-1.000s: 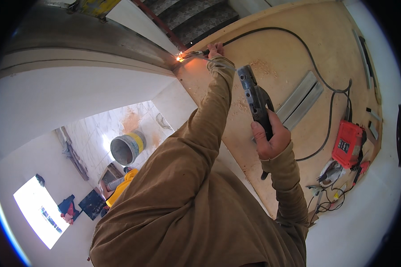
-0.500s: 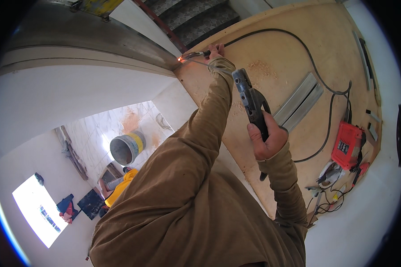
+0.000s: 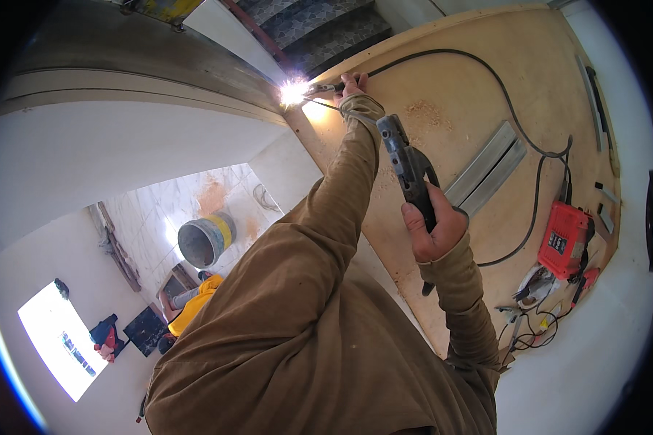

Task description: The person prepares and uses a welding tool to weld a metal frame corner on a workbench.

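Observation:
My right hand (image 3: 441,226) is wrapped round the handle of a black electrode holder (image 3: 406,163). A thin welding rod (image 3: 325,104) runs from the holder's head, past my left sleeve, to a bright welding arc (image 3: 293,93). The arc burns at the end of a dark steel beam (image 3: 159,61), and its glare hides the rod's tip. At the far end of my stretched left arm, my left hand (image 3: 352,85) is closed round an earth clamp (image 3: 321,89) with a black cable. The clamp's jaws reach the glare; what they touch is hidden.
Two grey metal strips (image 3: 481,174) lie on the wooden board (image 3: 457,80), with the cable (image 3: 506,101) looped around. A red welding machine (image 3: 561,239) stands at right. Dark stairs (image 3: 315,29) rise beyond. Below left are a bucket (image 3: 199,243) and a person in yellow (image 3: 194,308).
The small orange glow at the beam's end has become a bright white arc with sparks, lighting the board beside it. Both hands stay almost where they were.

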### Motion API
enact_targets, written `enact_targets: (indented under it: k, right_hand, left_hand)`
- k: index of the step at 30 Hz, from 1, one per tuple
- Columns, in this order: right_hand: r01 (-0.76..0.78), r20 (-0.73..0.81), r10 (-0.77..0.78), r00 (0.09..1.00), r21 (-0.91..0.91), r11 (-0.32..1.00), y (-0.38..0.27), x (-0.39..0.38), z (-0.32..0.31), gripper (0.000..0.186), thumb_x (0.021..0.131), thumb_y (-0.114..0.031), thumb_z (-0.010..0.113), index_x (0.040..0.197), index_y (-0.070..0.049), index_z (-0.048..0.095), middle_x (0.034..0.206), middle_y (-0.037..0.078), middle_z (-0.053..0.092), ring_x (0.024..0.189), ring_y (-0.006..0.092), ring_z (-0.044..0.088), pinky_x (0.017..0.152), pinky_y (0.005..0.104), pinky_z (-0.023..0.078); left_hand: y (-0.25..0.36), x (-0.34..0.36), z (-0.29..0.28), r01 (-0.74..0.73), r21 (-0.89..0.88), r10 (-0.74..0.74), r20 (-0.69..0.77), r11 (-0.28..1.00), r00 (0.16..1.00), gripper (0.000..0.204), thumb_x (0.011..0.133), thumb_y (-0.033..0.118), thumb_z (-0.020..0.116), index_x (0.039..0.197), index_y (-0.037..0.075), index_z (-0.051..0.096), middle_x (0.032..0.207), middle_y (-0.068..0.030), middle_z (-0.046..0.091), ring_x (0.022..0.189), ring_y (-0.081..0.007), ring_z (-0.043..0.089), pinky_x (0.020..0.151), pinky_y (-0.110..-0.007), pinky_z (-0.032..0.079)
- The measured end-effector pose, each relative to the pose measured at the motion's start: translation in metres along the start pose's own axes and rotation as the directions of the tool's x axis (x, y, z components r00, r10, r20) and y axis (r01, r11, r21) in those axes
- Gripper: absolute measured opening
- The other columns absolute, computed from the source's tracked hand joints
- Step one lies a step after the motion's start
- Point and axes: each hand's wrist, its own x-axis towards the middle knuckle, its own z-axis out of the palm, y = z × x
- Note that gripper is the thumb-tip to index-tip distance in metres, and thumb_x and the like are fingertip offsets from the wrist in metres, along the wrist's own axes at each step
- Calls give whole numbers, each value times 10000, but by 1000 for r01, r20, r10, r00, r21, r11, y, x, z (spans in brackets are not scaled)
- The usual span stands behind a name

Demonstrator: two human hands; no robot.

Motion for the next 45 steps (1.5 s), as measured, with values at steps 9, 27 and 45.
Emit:
enact_targets:
  k: [9,27,45]
  right_hand:
    - [18,3,-18,1000,7,1000,0,-1,-1,356,912,-242,620,1155,13,568,728,120,625,600,209,614,580,320,498]
    - [-5,5,5,1000,13,1000,0,1,2,340,907,-242,626,1140,0,570,728,137,627,605,233,632,574,334,499]
    - [-11,-27,12,1000,37,999,-2,-1,-3,343,908,-235,622,1149,4,572,721,109,614,597,201,599,579,314,488]
  left_hand:
    - [-9,20,-7,22,143,-24,10,989,1000,371,929,280,650,1113,17,463,995,-134,662,823,-239,691,673,-298,617]
    - [-6,17,-7,-10,-31,11,44,999,999,338,911,174,667,1097,-15,457,940,-157,641,741,-233,676,620,-253,636]
    - [-15,19,-9,-65,49,62,56,997,996,430,926,279,656,1154,2,419,974,-144,633,837,-248,676,703,-308,610]
